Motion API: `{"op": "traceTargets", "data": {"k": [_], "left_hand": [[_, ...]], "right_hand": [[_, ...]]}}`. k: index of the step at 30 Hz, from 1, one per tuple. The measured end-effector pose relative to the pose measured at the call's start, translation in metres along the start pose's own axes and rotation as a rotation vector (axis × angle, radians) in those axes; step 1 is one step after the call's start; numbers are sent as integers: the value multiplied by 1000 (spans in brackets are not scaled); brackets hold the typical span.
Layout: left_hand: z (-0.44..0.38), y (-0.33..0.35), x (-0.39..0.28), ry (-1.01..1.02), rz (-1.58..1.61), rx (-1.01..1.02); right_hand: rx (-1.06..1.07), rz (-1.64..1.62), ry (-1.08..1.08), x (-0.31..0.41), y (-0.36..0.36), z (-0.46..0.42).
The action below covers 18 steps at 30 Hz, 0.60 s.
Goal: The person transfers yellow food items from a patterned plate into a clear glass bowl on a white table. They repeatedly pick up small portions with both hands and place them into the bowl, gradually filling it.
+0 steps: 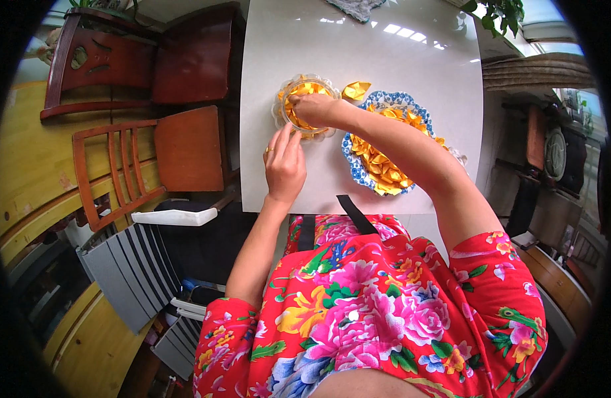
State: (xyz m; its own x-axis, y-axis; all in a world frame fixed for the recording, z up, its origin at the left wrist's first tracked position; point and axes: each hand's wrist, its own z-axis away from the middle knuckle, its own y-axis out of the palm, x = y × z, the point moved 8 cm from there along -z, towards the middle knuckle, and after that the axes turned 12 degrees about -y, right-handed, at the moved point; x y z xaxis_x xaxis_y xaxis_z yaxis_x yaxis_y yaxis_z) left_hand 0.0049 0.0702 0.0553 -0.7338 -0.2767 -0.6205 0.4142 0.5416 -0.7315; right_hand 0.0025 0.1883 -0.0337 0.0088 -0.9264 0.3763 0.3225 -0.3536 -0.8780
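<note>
A round clear container [330,88] with a scalloped outer edge stands on the pale table, with folded gold paper pieces [310,89] in and around it. My right hand [310,110] reaches over its rim with the fingertips inside, among the gold pieces; whether they grip one is hidden. At the near rim rests my left hand [285,159], fingertips at the edge, a ring on one finger. A blue-and-white scalloped dish [354,166] heaped with folded gold paper lies to the right, partly under my right forearm. One gold folded piece [356,90] lies alone between container and dish.
The glossy table [305,45] bears a grey cloth [357,7] at its far edge and a small white item [458,156] right of the dish. Wooden chairs [188,149] and a grey slatted chair [131,273] stand at the left. Plant leaves [502,17] hang at the upper right.
</note>
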Motion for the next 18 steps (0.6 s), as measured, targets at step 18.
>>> {"op": "traceTargets", "data": {"k": [18], "left_hand": [[-11, -7, 42, 15, -128, -72]], "right_hand": [[-675, -347, 1, 16, -51, 72]]}}
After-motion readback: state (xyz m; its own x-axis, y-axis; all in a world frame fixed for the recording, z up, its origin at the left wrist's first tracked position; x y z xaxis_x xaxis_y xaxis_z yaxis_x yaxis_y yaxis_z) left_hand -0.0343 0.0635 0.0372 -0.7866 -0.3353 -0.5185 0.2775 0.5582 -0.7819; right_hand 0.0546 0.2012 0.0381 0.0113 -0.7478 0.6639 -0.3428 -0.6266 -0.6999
